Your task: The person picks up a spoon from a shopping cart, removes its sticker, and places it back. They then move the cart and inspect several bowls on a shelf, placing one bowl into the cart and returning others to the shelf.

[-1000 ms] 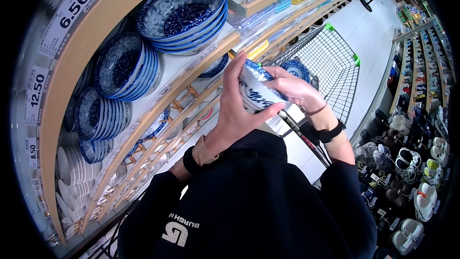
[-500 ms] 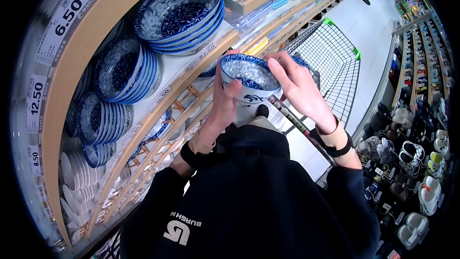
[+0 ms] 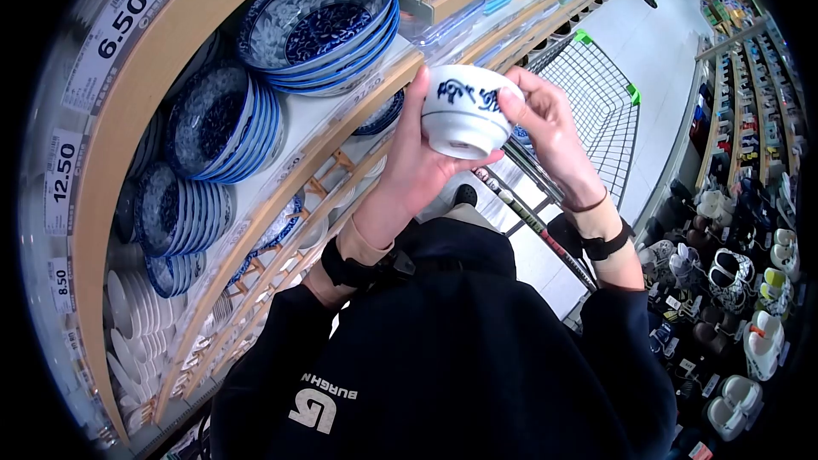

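Observation:
Between my two hands is a white bowl point(image 3: 456, 123) with a blue pattern round its outside. It is tipped so that its outer wall and foot face me; its inside is hidden. My left hand point(image 3: 415, 158) grips the bowl from the left and below, the thumb up its left side. On the right edge, my right hand point(image 3: 545, 119) pinches it between thumb and fingers. To the left, blue-and-white bowls stand in stacks on a shelf: large bowls point(image 3: 319, 21) at the top, medium bowls point(image 3: 217, 123) lower and smaller bowls point(image 3: 170, 209) below those.
White plates point(image 3: 136, 307) stand on the shelf at lower left, beside price tags point(image 3: 111, 38) on the wooden edge. A shopping cart point(image 3: 588, 102) with green corners is ahead, beyond the bowl. Racks of shoes point(image 3: 728, 281) line the right side of the aisle floor point(image 3: 656, 60).
The bowl has turned from showing its patterned inside to showing its outer wall and base. My left hand has shifted under it, and my right hand has moved to its right side.

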### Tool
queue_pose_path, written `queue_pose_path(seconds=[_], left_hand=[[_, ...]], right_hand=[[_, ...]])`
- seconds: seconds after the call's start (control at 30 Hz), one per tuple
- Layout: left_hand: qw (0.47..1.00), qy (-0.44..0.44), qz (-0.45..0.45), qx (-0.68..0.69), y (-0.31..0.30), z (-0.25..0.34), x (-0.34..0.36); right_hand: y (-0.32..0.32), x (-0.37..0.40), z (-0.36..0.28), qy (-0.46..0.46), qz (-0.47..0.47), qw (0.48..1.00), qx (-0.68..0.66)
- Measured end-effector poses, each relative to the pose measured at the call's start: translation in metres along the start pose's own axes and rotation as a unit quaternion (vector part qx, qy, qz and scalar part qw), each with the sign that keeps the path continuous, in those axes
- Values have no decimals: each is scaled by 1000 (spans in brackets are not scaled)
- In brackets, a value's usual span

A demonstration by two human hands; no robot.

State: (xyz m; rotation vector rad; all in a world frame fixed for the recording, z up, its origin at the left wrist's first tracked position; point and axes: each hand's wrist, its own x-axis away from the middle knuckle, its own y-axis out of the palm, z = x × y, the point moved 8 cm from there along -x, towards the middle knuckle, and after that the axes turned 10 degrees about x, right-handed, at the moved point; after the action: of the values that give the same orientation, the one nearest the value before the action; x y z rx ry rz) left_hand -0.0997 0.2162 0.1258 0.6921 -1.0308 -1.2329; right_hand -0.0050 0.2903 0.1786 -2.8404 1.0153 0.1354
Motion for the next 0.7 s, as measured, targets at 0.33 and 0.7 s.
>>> queue_pose_path(seconds=[0.33, 0.7], left_hand=[[1000, -1, 20, 11, 1, -4, -4], [995, -15, 11, 97, -11, -5, 11]], right_hand=[[-7, -11, 21, 56, -8, 994, -98], [32, 26, -37, -194, 25, 914, 356]])
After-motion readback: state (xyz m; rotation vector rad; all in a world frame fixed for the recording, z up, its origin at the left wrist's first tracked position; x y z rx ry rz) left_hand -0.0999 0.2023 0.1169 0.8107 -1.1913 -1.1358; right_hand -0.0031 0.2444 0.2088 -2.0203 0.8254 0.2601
